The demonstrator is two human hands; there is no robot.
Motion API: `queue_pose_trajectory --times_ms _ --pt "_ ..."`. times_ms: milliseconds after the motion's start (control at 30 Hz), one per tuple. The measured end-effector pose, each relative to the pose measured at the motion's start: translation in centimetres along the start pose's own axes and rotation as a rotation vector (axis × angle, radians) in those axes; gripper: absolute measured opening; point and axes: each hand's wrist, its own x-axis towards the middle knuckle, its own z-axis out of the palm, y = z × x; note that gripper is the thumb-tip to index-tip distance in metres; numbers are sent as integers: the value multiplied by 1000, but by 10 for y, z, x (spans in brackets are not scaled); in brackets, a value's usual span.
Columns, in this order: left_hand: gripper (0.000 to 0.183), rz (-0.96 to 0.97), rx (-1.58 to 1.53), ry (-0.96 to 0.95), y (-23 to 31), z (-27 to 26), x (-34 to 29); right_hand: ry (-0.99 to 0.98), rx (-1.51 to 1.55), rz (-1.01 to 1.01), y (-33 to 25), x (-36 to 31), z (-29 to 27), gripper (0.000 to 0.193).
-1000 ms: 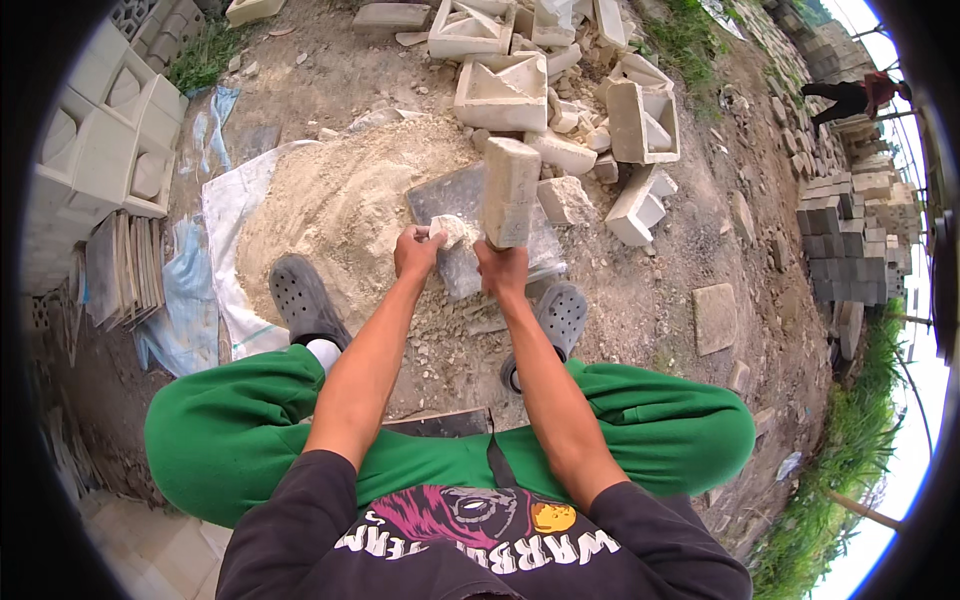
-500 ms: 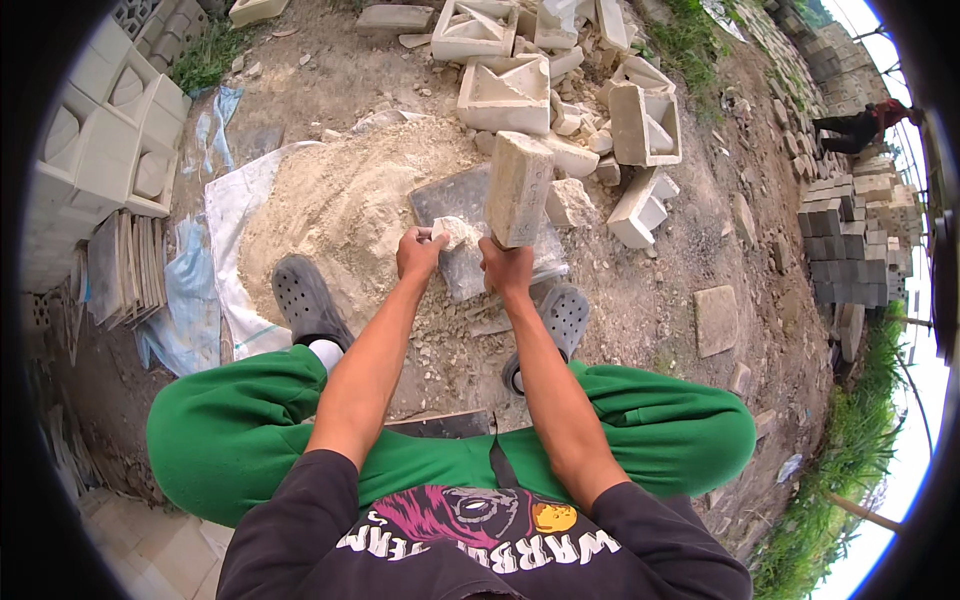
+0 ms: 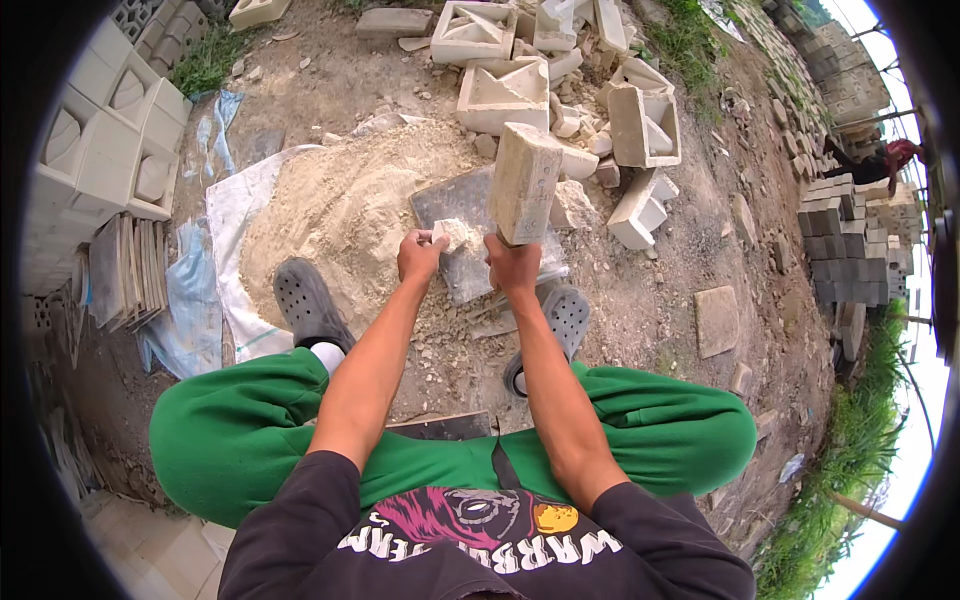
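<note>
My left hand [image 3: 418, 256] is closed on a small pale chunk of broken block [image 3: 451, 233], held over a dark flat slab [image 3: 470, 273] strewn with crumbs. In my right hand [image 3: 512, 264] is a large pale mallet-like block [image 3: 525, 185], gripped at its lower end; whether it has a handle there is hidden by my fingers. The block stands up above the slab's right side, apart from the chunk. Left of the slab spreads a heap of sandy crushed rubble [image 3: 350, 195], partly on a white sheet [image 3: 228, 240].
Broken pale moulded blocks [image 3: 505, 95] pile up beyond the slab. Stacked white blocks [image 3: 120, 130] and thin boards [image 3: 128, 268] stand at left. Grey bricks [image 3: 835, 235] are stacked at right, where another person [image 3: 885, 165] bends. My grey clogs [image 3: 308, 300] flank the work spot.
The block in my right hand has shifted slightly right and tilted, its top nearer the camera. My left hand stays almost still. At far right the other person has bent down behind the bricks.
</note>
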Motion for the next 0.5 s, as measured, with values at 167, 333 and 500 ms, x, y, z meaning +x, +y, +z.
queue_pose_trajectory --times_ms 167,333,500 --pt "46 -5 10 -35 16 6 -5 -134 -140 290 79 -3 10 28" --pt "43 13 25 66 -9 1 8 -105 70 309 8 -4 -8 29" --pt "43 13 -1 17 -4 3 1 13 25 52 -8 2 -9 23"
